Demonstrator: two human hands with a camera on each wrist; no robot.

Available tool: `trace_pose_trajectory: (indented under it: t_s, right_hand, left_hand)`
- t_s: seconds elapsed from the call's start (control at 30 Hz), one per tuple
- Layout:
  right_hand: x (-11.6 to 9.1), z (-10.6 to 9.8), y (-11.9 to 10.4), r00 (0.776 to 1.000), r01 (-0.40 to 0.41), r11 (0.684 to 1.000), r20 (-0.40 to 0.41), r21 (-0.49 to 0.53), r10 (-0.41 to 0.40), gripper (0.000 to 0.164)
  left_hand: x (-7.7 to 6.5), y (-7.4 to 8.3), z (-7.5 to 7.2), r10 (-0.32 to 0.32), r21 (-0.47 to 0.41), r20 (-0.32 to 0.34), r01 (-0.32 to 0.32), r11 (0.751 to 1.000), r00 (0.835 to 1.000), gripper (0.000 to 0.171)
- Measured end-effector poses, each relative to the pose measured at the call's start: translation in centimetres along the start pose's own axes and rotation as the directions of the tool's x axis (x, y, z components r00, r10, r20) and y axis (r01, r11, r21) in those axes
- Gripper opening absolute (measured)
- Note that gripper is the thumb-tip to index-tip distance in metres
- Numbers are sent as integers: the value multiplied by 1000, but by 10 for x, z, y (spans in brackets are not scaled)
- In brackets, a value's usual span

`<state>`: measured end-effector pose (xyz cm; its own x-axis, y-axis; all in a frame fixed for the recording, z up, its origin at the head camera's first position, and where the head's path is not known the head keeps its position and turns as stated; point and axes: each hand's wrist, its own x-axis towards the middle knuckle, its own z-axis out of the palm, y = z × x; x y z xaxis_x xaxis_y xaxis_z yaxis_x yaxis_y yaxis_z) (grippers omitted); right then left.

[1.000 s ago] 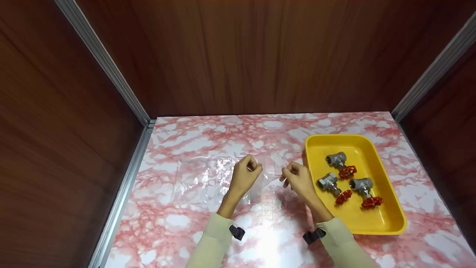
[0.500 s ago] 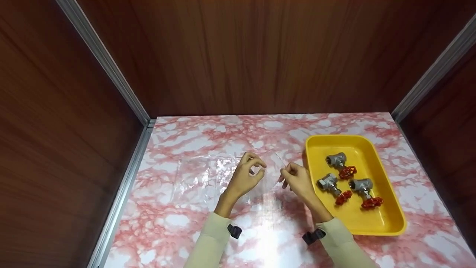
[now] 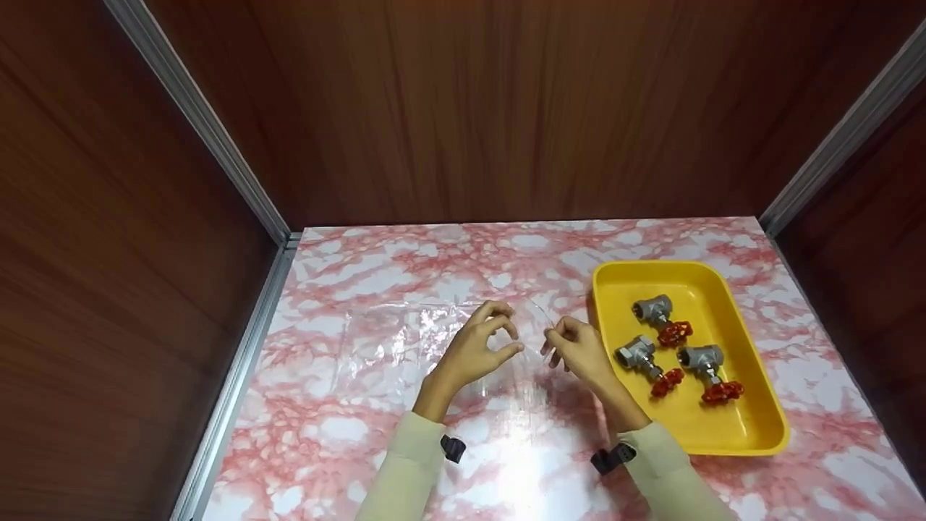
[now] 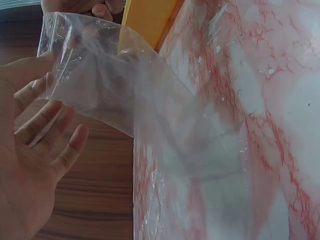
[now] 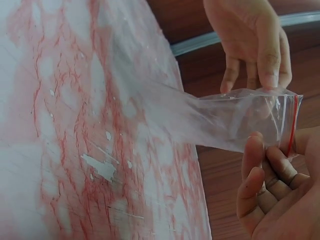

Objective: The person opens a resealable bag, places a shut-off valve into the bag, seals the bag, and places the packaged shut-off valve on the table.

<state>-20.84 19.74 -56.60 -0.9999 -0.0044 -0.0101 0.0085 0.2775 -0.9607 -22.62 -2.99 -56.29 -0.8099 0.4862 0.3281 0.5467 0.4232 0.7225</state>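
Note:
A clear zip-lock bag (image 3: 534, 334) hangs between the hands, its mouth end raised and its lower part trailing onto the table. In the right wrist view the bag (image 5: 235, 120) shows a red line along its seal. My right hand (image 3: 579, 347) pinches a corner at the mouth between thumb and fingers. On the other side, my left hand (image 3: 477, 349) has its thumb and forefinger apart and gently curved. In the left wrist view that hand's fingers (image 4: 37, 125) lie spread right at the bag's (image 4: 105, 65) mouth.
More clear plastic bags (image 3: 383, 354) lie flat on the marbled table (image 3: 347, 434) to the left. A yellow tray (image 3: 723, 441) on the right holds 3 metal valves, one of them a valve (image 3: 655, 311) with a red handwheel. Brown wood-grain panels (image 3: 463, 108) enclose the table.
My left hand has gone from a pinch to spread thumb and forefinger at the bag's mouth. The right hand keeps its pinch, almost still, while the bag's raised end has shifted slightly.

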Motion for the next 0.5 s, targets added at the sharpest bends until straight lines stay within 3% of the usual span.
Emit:
trace_pose_trajectory:
  t_s: [0.17,0.5]
  right_hand:
    - [-1,-4,2,999,9,999,31,-31,-8,25]
    - [1,-16,-6,999,-37,994,24,-107,40,34]
  left_hand:
    - [1,-2,0,27,4,-28,-27,1000,999,15]
    - [1,-3,1,-3,-14,-11,2,1000,1000,14]
